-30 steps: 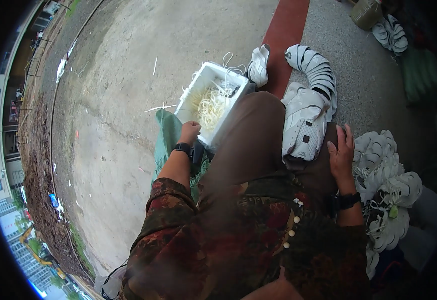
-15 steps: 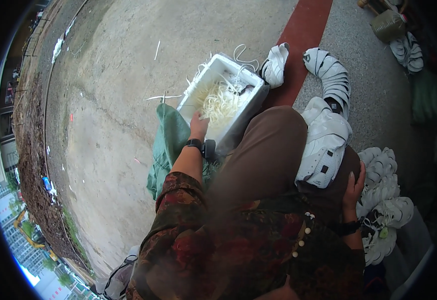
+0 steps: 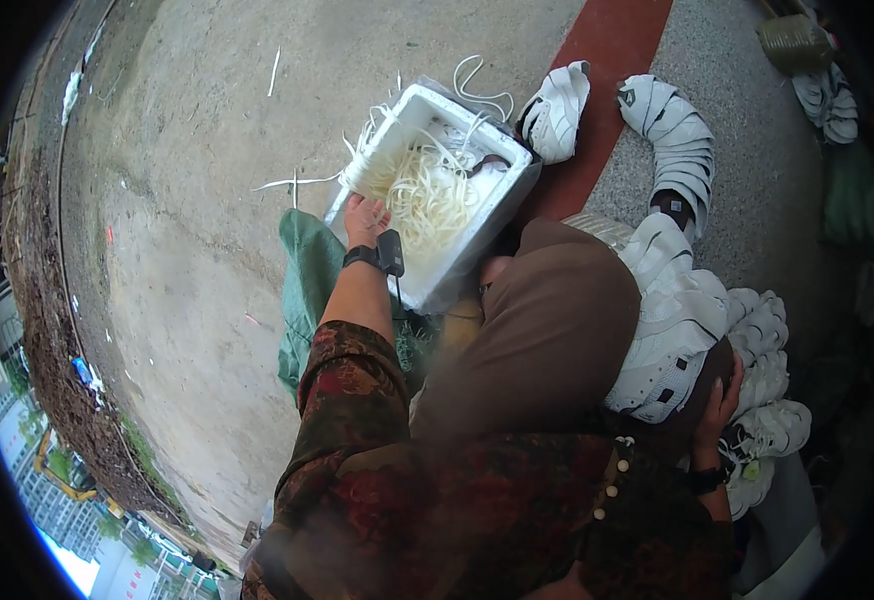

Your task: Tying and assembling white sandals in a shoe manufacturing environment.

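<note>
My left hand (image 3: 367, 218) is at the left rim of a white foam box (image 3: 429, 285), its fingers slightly curled and apart, close to white shoelaces (image 3: 357, 165) draped over that rim. A tangle of pale laces (image 3: 427, 200) fills much of the box. I cannot make out any lace between the fingers. My right hand (image 3: 719, 412) lies with fingers stretched along my brown-trousered thigh, next to white shoe uppers (image 3: 669, 340) resting on my lap. From there a curved row of nested white uppers (image 3: 685, 150) runs away onto the floor.
Another stack of white uppers (image 3: 555, 112) stands right of the box on a red floor stripe (image 3: 617, 40). Green sacking (image 3: 307, 300) bunches at the box's left. Several white shoes (image 3: 762, 420) pile up beside my right hand. A capped jug (image 3: 795, 45) stands far right.
My left hand has shifted left from inside the box to its left rim. My right hand stays on the thigh. The view has tilted slightly, and the lap uppers show more spread out.
</note>
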The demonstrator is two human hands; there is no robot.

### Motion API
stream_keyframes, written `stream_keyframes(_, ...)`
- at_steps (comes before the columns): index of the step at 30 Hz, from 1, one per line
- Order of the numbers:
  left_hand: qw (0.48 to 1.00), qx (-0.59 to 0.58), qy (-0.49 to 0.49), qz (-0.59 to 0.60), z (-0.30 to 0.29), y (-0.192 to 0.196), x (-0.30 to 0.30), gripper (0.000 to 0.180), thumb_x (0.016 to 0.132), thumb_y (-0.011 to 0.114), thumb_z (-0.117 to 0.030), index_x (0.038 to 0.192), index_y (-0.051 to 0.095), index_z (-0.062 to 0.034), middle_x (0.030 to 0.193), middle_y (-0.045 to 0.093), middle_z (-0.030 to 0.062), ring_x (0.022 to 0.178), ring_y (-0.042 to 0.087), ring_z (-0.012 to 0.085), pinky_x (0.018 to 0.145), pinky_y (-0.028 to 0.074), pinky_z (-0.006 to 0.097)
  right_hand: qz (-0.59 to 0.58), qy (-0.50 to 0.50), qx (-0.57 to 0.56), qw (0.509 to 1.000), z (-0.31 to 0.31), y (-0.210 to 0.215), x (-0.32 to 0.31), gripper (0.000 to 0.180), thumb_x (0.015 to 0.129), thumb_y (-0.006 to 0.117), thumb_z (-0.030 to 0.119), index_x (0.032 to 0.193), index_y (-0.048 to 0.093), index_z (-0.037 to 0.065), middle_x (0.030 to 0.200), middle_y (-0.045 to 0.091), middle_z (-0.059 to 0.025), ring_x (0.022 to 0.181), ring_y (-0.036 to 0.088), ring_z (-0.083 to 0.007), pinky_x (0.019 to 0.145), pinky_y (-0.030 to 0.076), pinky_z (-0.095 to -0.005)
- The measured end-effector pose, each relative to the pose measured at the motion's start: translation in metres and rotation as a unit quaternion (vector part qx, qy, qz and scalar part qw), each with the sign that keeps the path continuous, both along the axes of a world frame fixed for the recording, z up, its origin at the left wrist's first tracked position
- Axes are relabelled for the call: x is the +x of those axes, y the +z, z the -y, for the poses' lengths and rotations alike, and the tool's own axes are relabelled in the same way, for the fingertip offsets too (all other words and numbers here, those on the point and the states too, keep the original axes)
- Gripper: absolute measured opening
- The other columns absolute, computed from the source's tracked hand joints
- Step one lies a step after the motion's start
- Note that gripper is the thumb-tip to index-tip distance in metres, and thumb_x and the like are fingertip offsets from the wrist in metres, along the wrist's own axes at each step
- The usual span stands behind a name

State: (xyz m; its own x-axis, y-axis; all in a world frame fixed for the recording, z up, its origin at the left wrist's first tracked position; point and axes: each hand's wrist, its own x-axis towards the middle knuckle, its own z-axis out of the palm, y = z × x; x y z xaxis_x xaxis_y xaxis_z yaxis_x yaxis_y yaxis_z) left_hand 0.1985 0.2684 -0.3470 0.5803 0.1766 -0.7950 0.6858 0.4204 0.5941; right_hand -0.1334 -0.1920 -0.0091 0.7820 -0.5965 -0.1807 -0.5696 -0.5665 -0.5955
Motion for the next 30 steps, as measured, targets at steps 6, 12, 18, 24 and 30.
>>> stream_keyframes(6,0.999,0.050,0.004,-0.019,0.016,-0.020,0.009,0.016,0.086,0.060,-0.021,0.097,0.053,-0.0128,0.077,0.052,-0.0002,0.059,0.050,0.0128,0.048,0.044,0.029,-0.019,-0.008,0.008,1.000,0.003,0.000,-0.001,0.048,0.092,0.039,0.016,0.134,0.034,-0.005,0.137,0.039,-0.0189,0.129,0.034,-0.0286,0.108,0.021,-0.0361)
stream_keyframes(12,0.995,0.083,-0.055,0.009,0.007,-0.033,0.006,0.023,0.085,0.065,-0.026,0.074,0.049,-0.0123,0.058,0.046,-0.0018,0.044,0.043,0.0118,0.041,0.040,0.027,-0.013,-0.008,0.000,1.000,0.003,-0.002,0.002,0.048,0.090,0.041,0.015,0.133,0.034,-0.006,0.132,0.042,-0.0187,0.123,0.040,-0.0272,0.105,0.026,-0.0355)
stream_keyframes(18,0.993,0.108,-0.036,-0.003,-0.007,-0.039,-0.007,0.023,0.084,0.065,-0.024,0.072,0.049,-0.0128,0.059,0.048,-0.0017,0.045,0.043,0.0116,0.042,0.039,0.028,-0.002,-0.018,0.014,1.000,0.002,-0.001,0.001,0.048,0.090,0.041,0.015,0.133,0.035,-0.006,0.131,0.043,-0.0183,0.122,0.041,-0.0273,0.105,0.027,-0.0354)
stream_keyframes(24,0.995,0.072,0.062,0.026,-0.013,-0.042,-0.009,0.013,0.085,0.064,-0.017,0.082,0.053,-0.0105,0.072,0.054,-0.0015,0.058,0.050,0.0122,0.050,0.046,0.029,-0.005,-0.017,0.006,1.000,0.001,0.000,0.000,0.048,0.090,0.041,0.015,0.132,0.035,-0.006,0.130,0.044,-0.0181,0.122,0.040,-0.0270,0.104,0.027,-0.0352)
stream_keyframes(30,0.999,0.002,0.023,-0.042,-0.019,-0.044,-0.008,0.013,0.090,0.056,-0.022,0.085,0.053,-0.0107,0.068,0.052,-0.0001,0.056,0.051,0.0161,0.050,0.046,0.033,0.000,-0.023,0.026,0.999,0.004,-0.004,-0.002,0.048,0.091,0.041,0.016,0.133,0.035,-0.006,0.134,0.042,-0.0177,0.125,0.038,-0.0269,0.106,0.025,-0.0351)
